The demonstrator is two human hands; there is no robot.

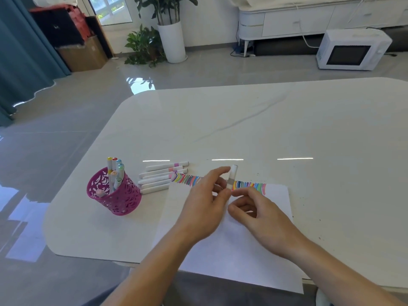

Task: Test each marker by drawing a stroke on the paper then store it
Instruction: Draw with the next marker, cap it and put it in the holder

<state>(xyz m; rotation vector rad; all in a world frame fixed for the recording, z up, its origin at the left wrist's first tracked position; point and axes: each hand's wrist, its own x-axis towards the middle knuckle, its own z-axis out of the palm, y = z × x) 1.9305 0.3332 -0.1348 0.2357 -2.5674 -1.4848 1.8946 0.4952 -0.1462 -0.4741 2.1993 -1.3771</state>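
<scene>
Marker (232, 176) under test: white barrel with a grey band, held near upright over the far edge of the paper (242, 250), pale rounded end uppermost, lower end hidden behind fingers.

Left hand (205, 199): grasping the marker, index finger stretched up along its left side, thumb pressed low on the barrel.

Right hand (260, 215): fingers curled, fingertips just beside the marker's lower end. Contact blurred; impossible to tell whether grasping or free.

Paper: white sheet lying flat on the white table (287, 129), near edge reaching past the table's edge toward the person. Row of short coloured strokes (251, 186) along the far edge, from the left corner to past the middle, partly hidden behind both hands.

Pen holder (123, 199): magenta, pierced pattern, upright on the table to the left of the paper, well apart from the hands. Several stored markers (114, 171) standing inside, caps up, in differing colours.

Loose markers (163, 176): several, white barrels, lying side by side on the table between pen holder and paper, right ends at the paper's far left corner, nearest the first strokes.
</scene>
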